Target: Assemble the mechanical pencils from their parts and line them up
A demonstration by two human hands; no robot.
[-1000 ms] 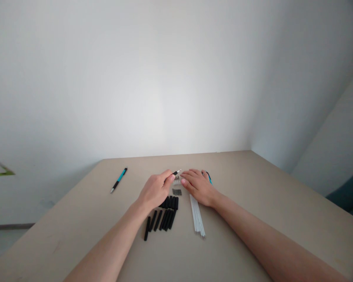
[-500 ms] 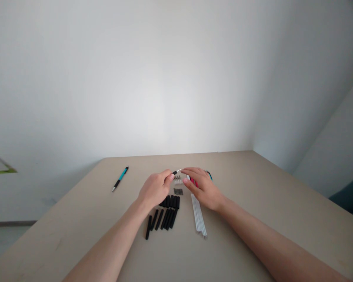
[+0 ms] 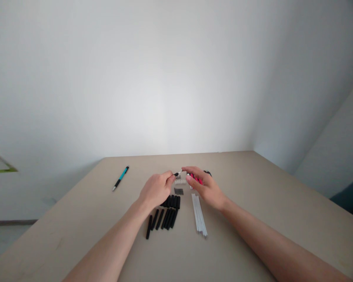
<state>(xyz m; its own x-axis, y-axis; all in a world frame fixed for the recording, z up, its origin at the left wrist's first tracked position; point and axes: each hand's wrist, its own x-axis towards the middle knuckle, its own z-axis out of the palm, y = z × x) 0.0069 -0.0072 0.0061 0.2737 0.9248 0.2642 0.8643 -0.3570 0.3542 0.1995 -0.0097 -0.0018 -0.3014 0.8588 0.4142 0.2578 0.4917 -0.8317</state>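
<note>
— Status?
— Our left hand (image 3: pixel 156 189) pinches the black tip (image 3: pixel 177 173); our right hand (image 3: pixel 207 187), grip closed, holds the pink barrel (image 3: pixel 195 178) (12 o'clock of the black sleeves (image 3: pixel 167 211)). Mating them, we judge.
— Next?
— Line the ends up.

Little black pen piece (image 3: pixel 177 174) with a silver tip, pinched in my left fingers (image 3: pixel 169 178), points right, just beyond the pile of black sleeves (image 3: pixel 166 213). Pink barrel (image 3: pixel 195 179) lies across my right hand (image 3: pixel 208 188), beyond-right of that pile.
</note>
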